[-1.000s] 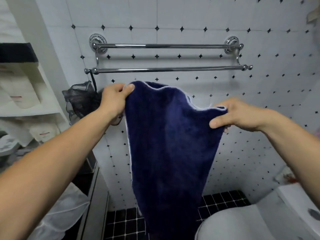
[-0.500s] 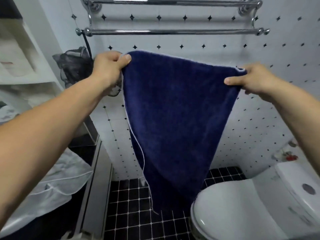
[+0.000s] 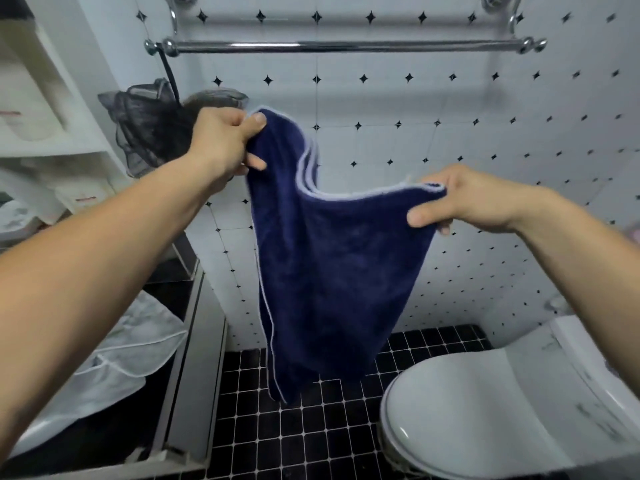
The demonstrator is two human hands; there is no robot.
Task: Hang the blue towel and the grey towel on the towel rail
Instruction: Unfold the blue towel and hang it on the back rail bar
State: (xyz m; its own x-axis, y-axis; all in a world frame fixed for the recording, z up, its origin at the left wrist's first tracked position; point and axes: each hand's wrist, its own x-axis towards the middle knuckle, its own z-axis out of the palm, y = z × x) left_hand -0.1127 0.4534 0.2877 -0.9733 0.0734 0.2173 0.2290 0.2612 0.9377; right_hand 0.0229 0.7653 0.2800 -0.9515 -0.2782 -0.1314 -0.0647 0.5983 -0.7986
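Your left hand (image 3: 221,143) pinches one top corner of the blue towel (image 3: 332,271); your right hand (image 3: 467,202) grips the other corner, lower; the cloth sags between them, hanging in the air below the chrome towel rail (image 3: 346,47); the grey towel (image 3: 131,348) lies lower left, well apart.

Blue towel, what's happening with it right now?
A person holds the blue towel up by its top corners, left hand higher than the right hand, so the top edge sags between them. It hangs in the air below the rail, not yet on it. A pale towel lies at lower left.
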